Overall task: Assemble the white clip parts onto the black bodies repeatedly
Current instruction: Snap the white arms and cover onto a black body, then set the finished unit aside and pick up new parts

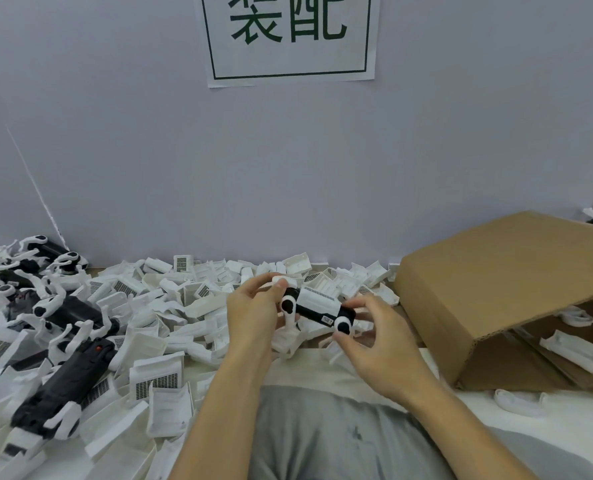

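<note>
A person holds one black body (317, 311) in the air between both hands, above the near edge of a table (565, 424). The left hand (253, 311) grips its left end, thumb on top; the right hand (374, 336) pinches its right end with curled fingers. A white clip part (319, 296) already sits across the top of the body, so the step in hand appears to be seating or checking that clip. The next move probably calls for a firm squeeze until it sits flush, then setting the piece aside.

Just beyond the hands lies a heap of loose white clip parts (170, 306). Far to the left of the left hand is a pile of black bodies with clips fitted (59, 341). To the right of the right hand an open cardboard box (496, 289) lies tipped on its side. A paper sign (290, 36) hangs on the wall above. Nothing blocks the hands.
</note>
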